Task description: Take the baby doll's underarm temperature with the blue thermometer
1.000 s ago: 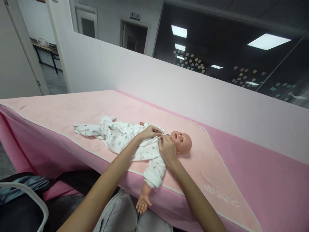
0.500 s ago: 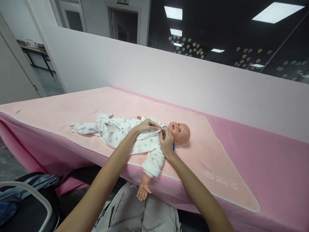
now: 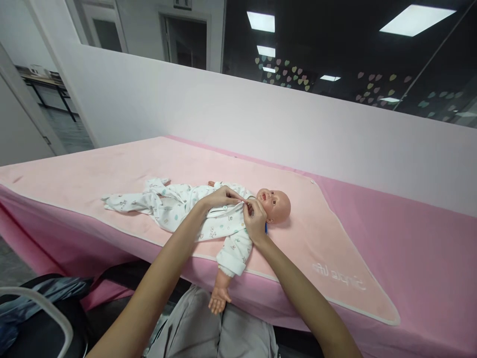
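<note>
Doll point(image 3: 278, 205) lies on its back at centre frame, head to the right, on the pale pink mat point(image 3: 112, 169) spread over the worktop point(image 3: 410, 238). Both hands meet at its collar: left hand point(image 3: 220, 198) and right hand point(image 3: 255, 221), each grip pinching the neck edge of the white sleepsuit point(image 3: 179, 211). Judging by that, the top closure is the step in hand, and it calls for a fine, steady pinch from both sides. One doll arm point(image 3: 220, 293) dangles off the near edge. White partition point(image 3: 261, 119) behind, black chair point(image 3: 37, 323) lower left. Nothing blocks the hands, though the right hand hides the closure itself.
</note>
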Tool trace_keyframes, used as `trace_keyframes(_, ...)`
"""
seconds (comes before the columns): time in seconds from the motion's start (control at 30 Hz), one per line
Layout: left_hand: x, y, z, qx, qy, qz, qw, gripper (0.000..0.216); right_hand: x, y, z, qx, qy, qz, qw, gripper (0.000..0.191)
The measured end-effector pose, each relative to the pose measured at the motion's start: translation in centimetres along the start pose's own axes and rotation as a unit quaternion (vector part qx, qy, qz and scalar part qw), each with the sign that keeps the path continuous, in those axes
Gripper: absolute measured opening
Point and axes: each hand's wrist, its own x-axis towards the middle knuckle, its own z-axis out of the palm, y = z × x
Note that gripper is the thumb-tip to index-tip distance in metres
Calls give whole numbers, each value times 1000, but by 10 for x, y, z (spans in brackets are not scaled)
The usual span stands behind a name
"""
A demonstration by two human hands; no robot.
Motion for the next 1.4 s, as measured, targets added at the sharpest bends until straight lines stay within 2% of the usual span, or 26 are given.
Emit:
trace_keyframes(0.37, -10, 17, 3, 7, -16, -1, 1000, 37, 0, 1, 1, 7, -8, 24, 1000, 16)
trace_keyframes(0.57, -11, 16, 3, 41, -28, 7, 999, 38, -1, 4, 3, 1, -2, 35, 999, 14)
trace_keyframes(0.83, -10, 15, 3, 8, -41, 9, 999, 30, 0, 3, 3, -20, -11, 21, 1000, 18)
trace_keyframes(1.13, -11, 12, 5, 37, -10, 25, 999, 26, -1, 0, 2, -35, -14, 10, 999, 18)
trace_keyframes(1.4, -6, 10, 6, 23, -29, 27, 999, 10, -3, 0, 4, -31, -35, -7, 999, 19)
